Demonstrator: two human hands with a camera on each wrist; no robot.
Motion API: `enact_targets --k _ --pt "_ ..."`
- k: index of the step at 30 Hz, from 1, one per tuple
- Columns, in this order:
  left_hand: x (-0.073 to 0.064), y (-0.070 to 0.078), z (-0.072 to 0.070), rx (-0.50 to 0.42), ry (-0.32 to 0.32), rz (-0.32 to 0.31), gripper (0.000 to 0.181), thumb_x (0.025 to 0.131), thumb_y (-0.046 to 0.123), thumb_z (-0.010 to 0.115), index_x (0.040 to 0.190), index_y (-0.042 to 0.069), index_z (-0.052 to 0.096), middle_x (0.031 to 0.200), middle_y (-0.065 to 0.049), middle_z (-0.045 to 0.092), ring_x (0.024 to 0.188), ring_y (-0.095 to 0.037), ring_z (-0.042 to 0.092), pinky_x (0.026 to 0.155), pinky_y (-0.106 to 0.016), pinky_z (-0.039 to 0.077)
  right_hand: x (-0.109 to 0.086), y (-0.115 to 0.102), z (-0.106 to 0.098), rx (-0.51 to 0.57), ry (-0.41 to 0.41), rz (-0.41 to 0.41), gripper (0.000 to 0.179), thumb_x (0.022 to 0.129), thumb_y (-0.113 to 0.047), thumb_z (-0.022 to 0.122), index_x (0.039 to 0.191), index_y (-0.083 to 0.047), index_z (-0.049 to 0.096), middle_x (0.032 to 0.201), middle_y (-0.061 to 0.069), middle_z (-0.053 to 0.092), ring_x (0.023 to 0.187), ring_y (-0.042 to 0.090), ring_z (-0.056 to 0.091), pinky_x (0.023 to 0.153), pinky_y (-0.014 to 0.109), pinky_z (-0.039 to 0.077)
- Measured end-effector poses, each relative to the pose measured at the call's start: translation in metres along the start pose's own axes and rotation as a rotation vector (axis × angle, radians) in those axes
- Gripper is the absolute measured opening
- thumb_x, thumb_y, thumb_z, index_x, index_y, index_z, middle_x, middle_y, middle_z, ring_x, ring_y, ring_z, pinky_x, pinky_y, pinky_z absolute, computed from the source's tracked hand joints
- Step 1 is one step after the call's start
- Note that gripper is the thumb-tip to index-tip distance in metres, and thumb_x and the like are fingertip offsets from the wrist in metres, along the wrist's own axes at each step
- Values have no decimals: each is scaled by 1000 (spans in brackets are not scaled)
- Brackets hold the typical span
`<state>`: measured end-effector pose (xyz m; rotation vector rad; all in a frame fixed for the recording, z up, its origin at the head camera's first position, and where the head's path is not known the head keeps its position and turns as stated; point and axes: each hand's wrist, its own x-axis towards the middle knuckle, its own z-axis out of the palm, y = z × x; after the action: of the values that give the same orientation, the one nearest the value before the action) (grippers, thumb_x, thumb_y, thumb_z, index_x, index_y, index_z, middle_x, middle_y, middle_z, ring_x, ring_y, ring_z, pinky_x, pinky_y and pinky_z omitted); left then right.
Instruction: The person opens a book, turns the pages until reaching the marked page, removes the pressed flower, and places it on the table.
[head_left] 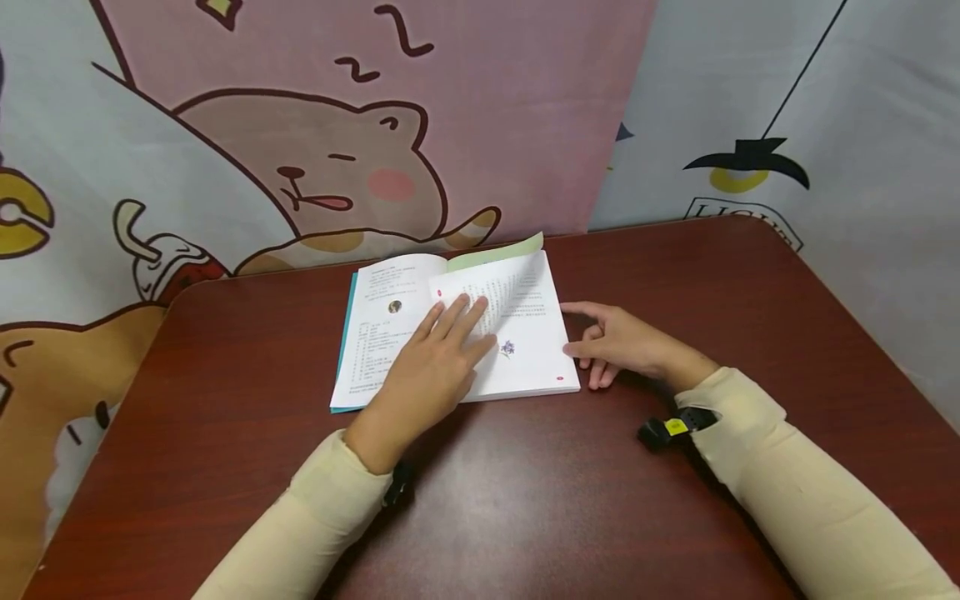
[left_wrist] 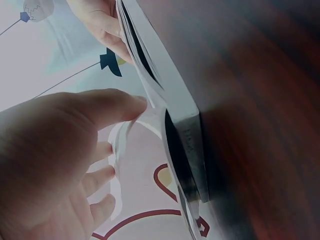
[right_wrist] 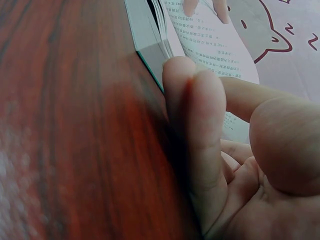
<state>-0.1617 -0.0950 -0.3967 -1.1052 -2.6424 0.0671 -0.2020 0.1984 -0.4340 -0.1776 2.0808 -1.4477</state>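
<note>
An open book point(head_left: 551, 358) with a teal cover lies on the table, printed pages facing up. One page point(head_left: 517, 271) curls up from the right side and bends over toward the left. On this curled page rests my left hand point(head_left: 431, 371), fingers spread and nearly straight; its thumb lies near a small purple flower picture. By the book's right edge is my right hand point(head_left: 626, 342), index finger and thumb reaching to the edge, the other fingers loosely bent beneath. In the right wrist view, fingertips point(right_wrist: 177, 75) sit right at the page edges.
The book lies on a dark red-brown wooden table point(head_left: 525, 500), toward its far edge. Behind hangs a cartoon-printed cloth point(head_left: 525, 108) with a sleeping bear. A black strap device point(head_left: 663, 432) with a yellow label is at the right wrist.
</note>
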Motion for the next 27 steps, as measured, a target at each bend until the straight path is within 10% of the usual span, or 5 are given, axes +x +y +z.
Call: enact_targets --k 27 --pt "-4 -2 4 47 39 -66 51 77 24 69 126 17 57 149 -12 30 139 -31 26 108 -50 28 2 3 1 -17 7 -4 78 81 -25 70 144 -26 24 74 17 56 53 32 64 52 48 53"
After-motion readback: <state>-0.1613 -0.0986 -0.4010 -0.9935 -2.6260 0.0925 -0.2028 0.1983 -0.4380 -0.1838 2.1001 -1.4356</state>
